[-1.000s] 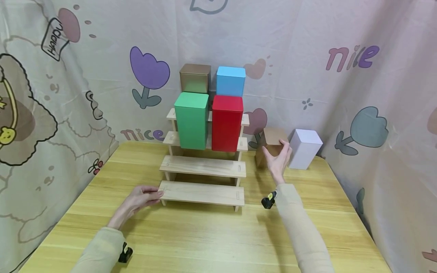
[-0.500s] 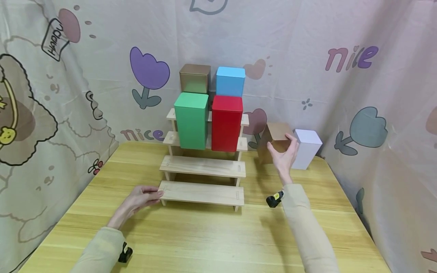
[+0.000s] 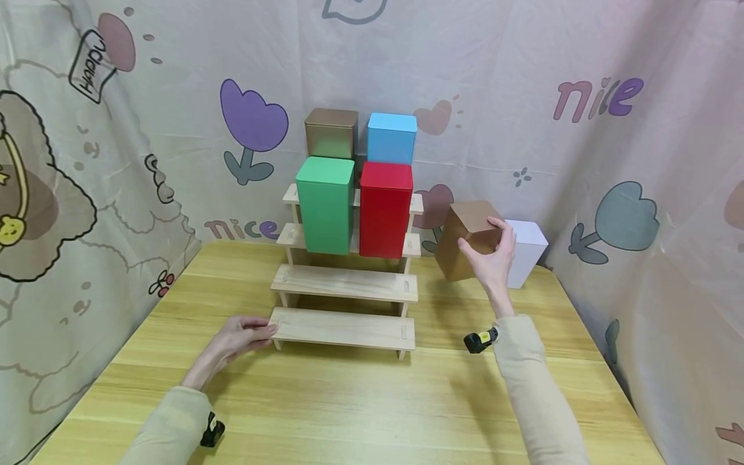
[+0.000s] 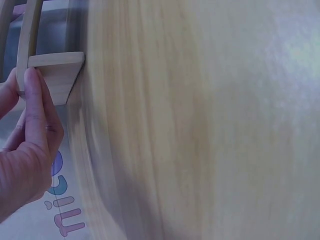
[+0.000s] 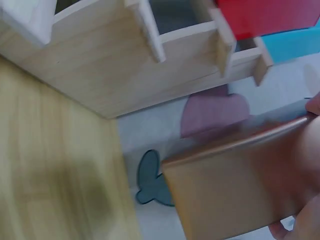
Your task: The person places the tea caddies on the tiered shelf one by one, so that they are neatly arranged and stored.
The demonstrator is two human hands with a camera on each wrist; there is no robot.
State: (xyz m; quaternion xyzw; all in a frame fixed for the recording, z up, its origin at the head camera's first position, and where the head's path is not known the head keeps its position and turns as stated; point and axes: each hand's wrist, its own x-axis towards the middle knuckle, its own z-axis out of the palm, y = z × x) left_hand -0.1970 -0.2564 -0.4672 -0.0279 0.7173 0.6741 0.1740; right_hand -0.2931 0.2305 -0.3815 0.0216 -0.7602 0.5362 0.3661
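Observation:
My right hand (image 3: 493, 258) grips a brown box (image 3: 456, 248) near its top, thumb on one side and fingers on the other. The box leans over, its lower end apparently off the table; in the right wrist view the brown box (image 5: 235, 185) fills the lower right. A white box (image 3: 526, 248) stands just behind that hand, partly covered by it. At the wooden step stand (image 3: 344, 327), my left hand (image 3: 241, 334) pinches the left end of the lowest board, and the left wrist view shows these fingers (image 4: 34, 107) on the board's edge.
A green box (image 3: 325, 210) and a red box (image 3: 386, 213) stand on the stand's third step. Behind them on the top step are a bronze box (image 3: 330, 137) and a blue box (image 3: 392, 142). A printed curtain (image 3: 494, 51) hangs behind the wooden table (image 3: 325, 407).
My right hand has moved to the right and slightly up, and the brown box has risen and tipped over with it. The left hand has stayed at the stand.

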